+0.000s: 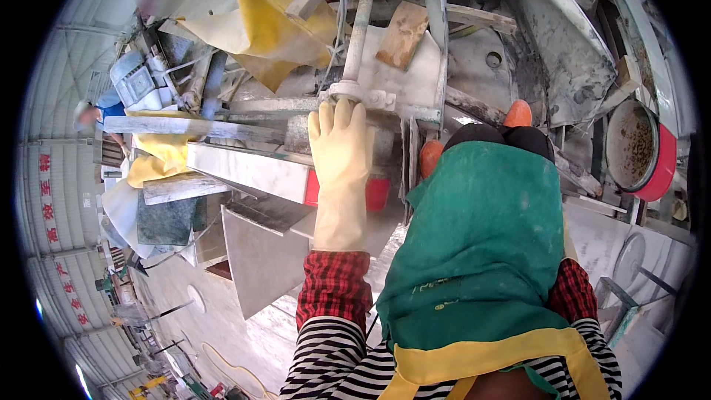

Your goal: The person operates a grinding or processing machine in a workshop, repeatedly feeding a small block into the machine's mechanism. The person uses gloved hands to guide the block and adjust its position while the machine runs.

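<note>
Has left hand [341, 144], in pale yellow rubber glove [339, 211], laid palm down at near end of shaft [361, 30]. Shows fingers nearly straight, close together, nothing seen in grasp; fingertips at collar [345, 90] on shaft's near end, firm contact unclear. Probably placed flat there for touch or support, not gripping. Can't tell right hand's opening or hold: hidden by green apron [474, 230], nearer than shaft and to its right. Looks of shaft: straight, pale grey, dusty, apparently metal, widening into round collar. Just right of shaft: wooden block [402, 33], brown, perhaps parked out of the way. Left of shaft: yellow sheet [285, 22], creased, maybe a cover. Nearer and left of shaft: white slab [248, 169], lying lengthwise, perhaps for stability.
</note>
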`<state>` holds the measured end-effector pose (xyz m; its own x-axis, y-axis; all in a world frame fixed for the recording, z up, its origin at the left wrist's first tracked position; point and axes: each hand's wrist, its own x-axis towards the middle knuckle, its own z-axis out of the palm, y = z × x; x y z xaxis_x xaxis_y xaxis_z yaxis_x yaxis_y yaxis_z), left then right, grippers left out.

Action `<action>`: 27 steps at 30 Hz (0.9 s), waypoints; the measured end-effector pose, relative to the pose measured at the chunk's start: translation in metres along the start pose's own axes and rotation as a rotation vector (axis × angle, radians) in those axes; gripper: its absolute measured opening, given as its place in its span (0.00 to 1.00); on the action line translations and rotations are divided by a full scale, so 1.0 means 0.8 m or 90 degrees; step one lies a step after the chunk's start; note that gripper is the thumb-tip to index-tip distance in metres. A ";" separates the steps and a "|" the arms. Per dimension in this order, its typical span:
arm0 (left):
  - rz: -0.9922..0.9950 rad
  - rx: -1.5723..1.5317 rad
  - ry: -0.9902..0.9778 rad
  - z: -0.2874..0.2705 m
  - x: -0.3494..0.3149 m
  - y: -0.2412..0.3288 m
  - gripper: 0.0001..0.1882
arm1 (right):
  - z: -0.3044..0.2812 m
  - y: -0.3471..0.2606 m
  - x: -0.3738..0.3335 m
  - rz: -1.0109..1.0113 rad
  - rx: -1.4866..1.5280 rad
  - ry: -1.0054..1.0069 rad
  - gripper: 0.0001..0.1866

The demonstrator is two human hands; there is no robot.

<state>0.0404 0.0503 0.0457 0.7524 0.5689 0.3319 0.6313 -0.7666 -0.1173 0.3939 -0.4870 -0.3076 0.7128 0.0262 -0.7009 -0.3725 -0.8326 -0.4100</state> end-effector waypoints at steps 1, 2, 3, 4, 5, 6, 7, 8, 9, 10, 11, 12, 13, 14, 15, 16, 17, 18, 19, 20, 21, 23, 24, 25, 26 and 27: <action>-0.008 -0.002 -0.002 0.000 0.001 0.002 0.19 | -0.009 -0.014 0.010 -0.003 0.027 0.017 0.27; -0.012 -0.004 -0.001 0.000 0.005 0.004 0.19 | -0.018 -0.041 0.023 -0.013 0.074 0.047 0.28; -0.010 0.001 0.007 0.001 0.009 0.007 0.18 | -0.029 -0.080 0.035 -0.095 0.153 0.110 0.28; -0.006 0.005 0.016 0.001 0.013 0.011 0.18 | -0.040 -0.125 0.040 -0.191 0.235 0.168 0.28; -0.006 0.009 0.022 0.004 0.013 0.015 0.18 | -0.048 -0.184 0.033 -0.388 0.289 0.268 0.27; -0.010 0.004 0.017 0.007 0.009 0.016 0.17 | -0.058 -0.262 0.004 -0.476 0.335 0.187 0.30; -0.022 0.003 0.007 0.007 0.001 0.012 0.17 | -0.043 -0.366 -0.085 -0.535 0.322 0.177 0.29; -0.023 -0.004 0.006 0.008 0.001 0.012 0.17 | -0.032 -0.442 -0.164 -0.583 0.326 0.134 0.29; -0.033 -0.012 0.010 0.010 -0.002 0.012 0.16 | -0.007 -0.506 -0.231 -0.637 0.333 0.041 0.28; -0.042 -0.020 0.017 0.011 -0.002 0.012 0.14 | 0.023 -0.554 -0.291 -0.758 0.277 -0.006 0.27; -0.051 -0.026 0.024 0.012 -0.003 0.009 0.13 | 0.061 -0.576 -0.349 -0.853 0.239 -0.106 0.26; -0.043 -0.027 0.015 0.012 0.001 0.008 0.15 | 0.095 -0.599 -0.404 -0.939 0.204 -0.219 0.25; -0.033 -0.024 0.006 0.012 0.003 0.008 0.16 | 0.129 -0.621 -0.459 -1.008 0.172 -0.346 0.25; -0.023 -0.018 -0.006 0.009 0.003 0.009 0.17 | 0.172 -0.622 -0.491 -1.009 -0.036 -0.268 0.25; -0.031 0.000 -0.028 0.005 0.003 0.012 0.18 | 0.202 -0.624 -0.525 -1.015 -0.104 -0.371 0.29; -0.052 0.032 -0.060 -0.010 -0.009 0.011 0.19 | 0.245 -0.610 -0.564 -1.067 -0.146 -0.435 0.29; -0.042 0.043 -0.080 -0.007 -0.002 0.018 0.20 | 0.278 -0.594 -0.578 -1.112 -0.209 -0.400 0.30; -0.032 0.054 -0.101 -0.001 0.007 0.022 0.21 | 0.309 -0.578 -0.593 -1.153 -0.274 -0.338 0.32; -0.049 0.044 -0.099 -0.012 -0.001 0.016 0.21 | 0.335 -0.555 -0.624 -1.211 -0.320 -0.280 0.33; -0.042 -0.001 -0.084 0.006 0.007 0.018 0.20 | 0.361 -0.544 -0.619 -1.226 -0.370 -0.154 0.34; -0.040 -0.052 -0.072 0.027 0.015 0.022 0.19 | 0.383 -0.537 -0.605 -1.221 -0.408 -0.045 0.36; -0.039 -0.029 -0.007 0.024 0.005 0.021 0.18 | 0.402 -0.521 -0.614 -1.250 -0.440 0.014 0.38; -0.044 -0.029 -0.009 0.022 0.001 0.019 0.18 | 0.409 -0.518 -0.614 -1.257 -0.451 -0.023 0.39; -0.047 -0.030 -0.009 0.021 -0.001 0.019 0.18 | 0.415 -0.515 -0.614 -1.265 -0.465 -0.060 0.40; -0.045 -0.034 -0.011 0.023 -0.003 0.017 0.18 | 0.417 -0.515 -0.614 -1.266 -0.475 -0.097 0.41; -0.040 -0.039 -0.013 0.025 -0.003 0.016 0.18 | 0.416 -0.515 -0.610 -1.264 -0.486 -0.132 0.41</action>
<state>0.0507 0.0450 0.0244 0.7156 0.6222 0.3176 0.6655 -0.7453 -0.0394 0.0018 0.0278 0.0090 -0.3219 0.9269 0.1926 0.8881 0.3662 -0.2777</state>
